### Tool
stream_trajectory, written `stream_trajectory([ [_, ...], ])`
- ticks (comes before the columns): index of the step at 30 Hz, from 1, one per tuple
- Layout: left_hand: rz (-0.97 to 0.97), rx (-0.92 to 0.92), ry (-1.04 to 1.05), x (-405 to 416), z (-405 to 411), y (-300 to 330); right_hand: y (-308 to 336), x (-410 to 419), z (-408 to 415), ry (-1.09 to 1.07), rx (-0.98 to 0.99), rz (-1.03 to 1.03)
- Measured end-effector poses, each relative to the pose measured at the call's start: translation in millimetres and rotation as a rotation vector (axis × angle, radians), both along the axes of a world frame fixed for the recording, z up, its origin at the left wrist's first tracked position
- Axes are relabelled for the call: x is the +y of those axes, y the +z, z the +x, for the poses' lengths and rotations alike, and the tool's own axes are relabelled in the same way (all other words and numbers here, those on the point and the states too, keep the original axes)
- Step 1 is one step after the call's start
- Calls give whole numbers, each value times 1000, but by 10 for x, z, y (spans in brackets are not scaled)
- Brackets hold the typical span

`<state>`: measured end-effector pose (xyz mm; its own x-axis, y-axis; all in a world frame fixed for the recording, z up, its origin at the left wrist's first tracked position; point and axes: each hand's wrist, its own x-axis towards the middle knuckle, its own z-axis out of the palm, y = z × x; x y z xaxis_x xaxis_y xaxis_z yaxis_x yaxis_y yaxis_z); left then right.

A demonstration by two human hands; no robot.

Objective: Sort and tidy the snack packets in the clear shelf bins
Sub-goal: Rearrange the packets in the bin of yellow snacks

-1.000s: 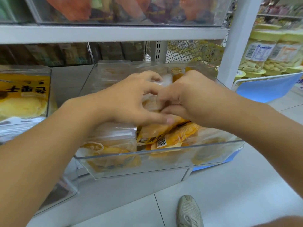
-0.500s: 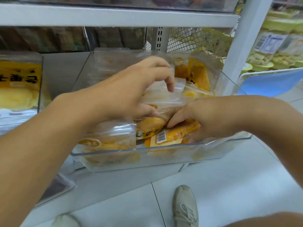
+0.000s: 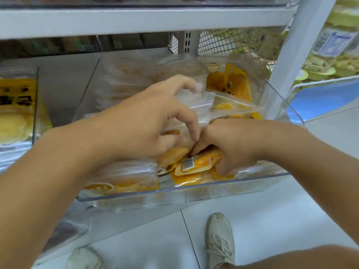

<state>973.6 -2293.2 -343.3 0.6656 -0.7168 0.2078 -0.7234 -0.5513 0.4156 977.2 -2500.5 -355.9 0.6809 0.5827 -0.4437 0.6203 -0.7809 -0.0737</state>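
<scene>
Right hand (image 3: 235, 144) has dropped lower into clear bin (image 3: 213, 191), its grip pinching barcode packet (image 3: 196, 162); left hand (image 3: 147, 121) still clutches clear packets (image 3: 194, 101). Bin holds yellow snack packets.

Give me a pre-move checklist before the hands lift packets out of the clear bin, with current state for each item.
1. Left hand has a hold: ok, its fingers curl round clear-edged packets in mid bin.
2. Right hand has a hold: ok, its fingers pinch the yellow packet with the barcode.
3. Each hand holds one packet only: cannot tell, the packets overlap under the fingers.
4. Clear bin sits safely: not ok, its front overhangs the shelf edge above the floor.
5. Room overhead: cannot tell, the upper shelf sits close above.
6. Front stack lies flat: ok.
</scene>
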Motion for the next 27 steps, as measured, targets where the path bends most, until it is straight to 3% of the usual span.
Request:
stream_trajectory([
  [5, 150, 22, 47, -13, -37, 76, -67, -54, 92, 30, -185, 150],
  [12, 242, -12, 114, -64, 11, 31, 151, -157, -2, -203, -388, 417],
  [15, 225, -22, 127, -47, 4, 14, 217, -62, -87, -106, -672, 284],
  [17, 218, -27, 126, -42, -4, 14, 240, 47, -147, -86, -751, 153],
  [20, 218, -32, 127, -34, -10, 22, 271, 84, -203, -105, -559, 129],
  [22, 222, -38, 124, -31, -14, 27, 277, 62, -238, -104, -237, 158],
  [24, 230, -40, 128, -33, -22, 37, 173, 64, -251, -62, -14, 41],
  [27, 241, -46, 131, -44, -28, 35, 6, 19, -119, 19, -34, -68],
])
